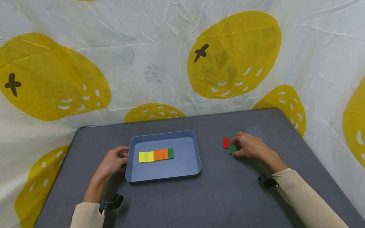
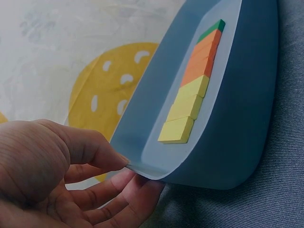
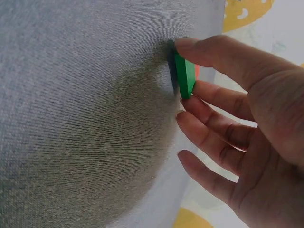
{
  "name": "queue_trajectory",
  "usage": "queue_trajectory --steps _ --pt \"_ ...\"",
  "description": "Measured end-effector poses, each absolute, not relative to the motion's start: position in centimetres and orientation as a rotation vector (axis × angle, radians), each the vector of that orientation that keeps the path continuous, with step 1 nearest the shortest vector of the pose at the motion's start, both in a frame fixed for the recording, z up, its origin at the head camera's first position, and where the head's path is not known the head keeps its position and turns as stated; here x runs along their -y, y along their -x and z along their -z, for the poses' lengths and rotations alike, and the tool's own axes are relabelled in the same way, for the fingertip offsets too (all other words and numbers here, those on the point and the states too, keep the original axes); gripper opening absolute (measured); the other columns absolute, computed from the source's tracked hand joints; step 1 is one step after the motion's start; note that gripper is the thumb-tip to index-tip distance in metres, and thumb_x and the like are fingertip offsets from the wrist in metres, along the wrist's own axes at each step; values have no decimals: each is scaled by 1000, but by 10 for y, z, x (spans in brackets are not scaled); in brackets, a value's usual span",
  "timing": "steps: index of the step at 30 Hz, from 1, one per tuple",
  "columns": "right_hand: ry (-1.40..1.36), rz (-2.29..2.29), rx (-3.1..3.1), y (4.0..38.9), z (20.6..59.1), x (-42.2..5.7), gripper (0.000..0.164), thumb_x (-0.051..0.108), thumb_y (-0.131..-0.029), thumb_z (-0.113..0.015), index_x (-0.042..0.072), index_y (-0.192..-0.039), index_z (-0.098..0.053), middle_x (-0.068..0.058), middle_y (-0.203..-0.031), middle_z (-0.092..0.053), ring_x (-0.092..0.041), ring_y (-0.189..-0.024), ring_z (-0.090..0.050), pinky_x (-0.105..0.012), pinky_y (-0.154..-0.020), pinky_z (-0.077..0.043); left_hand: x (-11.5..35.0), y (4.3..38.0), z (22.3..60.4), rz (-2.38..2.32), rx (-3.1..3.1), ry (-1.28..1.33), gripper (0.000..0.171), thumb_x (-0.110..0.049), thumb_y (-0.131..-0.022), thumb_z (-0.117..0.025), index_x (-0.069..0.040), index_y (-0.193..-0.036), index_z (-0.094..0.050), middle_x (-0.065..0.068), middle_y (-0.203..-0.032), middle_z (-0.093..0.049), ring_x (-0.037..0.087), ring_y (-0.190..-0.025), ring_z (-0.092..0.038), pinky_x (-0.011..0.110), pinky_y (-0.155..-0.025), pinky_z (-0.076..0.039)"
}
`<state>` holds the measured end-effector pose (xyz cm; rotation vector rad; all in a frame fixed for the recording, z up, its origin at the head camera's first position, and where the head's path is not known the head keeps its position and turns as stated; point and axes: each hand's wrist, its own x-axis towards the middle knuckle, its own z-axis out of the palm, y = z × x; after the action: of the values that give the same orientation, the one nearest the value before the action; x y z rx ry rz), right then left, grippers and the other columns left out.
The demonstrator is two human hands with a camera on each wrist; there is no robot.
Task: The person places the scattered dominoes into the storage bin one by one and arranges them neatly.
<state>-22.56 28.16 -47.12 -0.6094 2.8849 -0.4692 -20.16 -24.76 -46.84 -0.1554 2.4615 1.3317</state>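
Observation:
At the left end of a blue-grey tray [image 1: 186, 162], my left hand [image 1: 111, 163] pinches the rim, thumb on top and fingers against the outside in the left wrist view. A straight row lies inside the tray: three yellow tiles [image 1: 146, 157], three orange tiles [image 1: 161, 154] and one green tile [image 1: 171, 153], side by side. Right of the tray, my right hand [image 1: 250, 146] holds another green tile [image 3: 185, 77] between thumb and fingertips, close over the table; its other fingers are spread. A red tile [image 1: 226, 143] lies just left of that hand.
The dark grey cloth-covered table [image 1: 190, 213] extends around the tray. Behind it and at both sides hangs a white curtain [image 1: 153, 73] with large yellow fruit prints. Dark bands [image 1: 111, 202] circle both wrists, below light sleeves.

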Motion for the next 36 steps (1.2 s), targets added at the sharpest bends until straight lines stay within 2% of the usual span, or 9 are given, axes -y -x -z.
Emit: queue_trajectory --steps 17,25,36 --pt "795 538 -2886 225 452 -258 39 30 -82 -84 9 -111 -72 -4 -104 -68 -22 -92 -66 -43 -78 -55 247 201 472 -1348 -2475 142 53 0 -98 -53 6 -149 -41 29 -126 -52 38 -104 -60 47 -76 -61" --pt "780 495 -2878 231 443 -240 42 32 -82 -84 9 -114 -71 -5 -102 -66 -21 -87 -61 -36 -70 -52 247 201 471 -1344 -2475 152 52 0 -98 -54 5 -149 -42 28 -125 -53 37 -103 -60 48 -76 -61" --pt "880 516 -2861 239 432 -213 42 35 -81 -85 14 -114 -71 0 -106 -68 -20 -96 -67 -43 -76 -55 247 201 471 -1345 -2465 155 53 -1 -98 -54 5 -150 -41 28 -126 -52 37 -105 -59 47 -76 -61"
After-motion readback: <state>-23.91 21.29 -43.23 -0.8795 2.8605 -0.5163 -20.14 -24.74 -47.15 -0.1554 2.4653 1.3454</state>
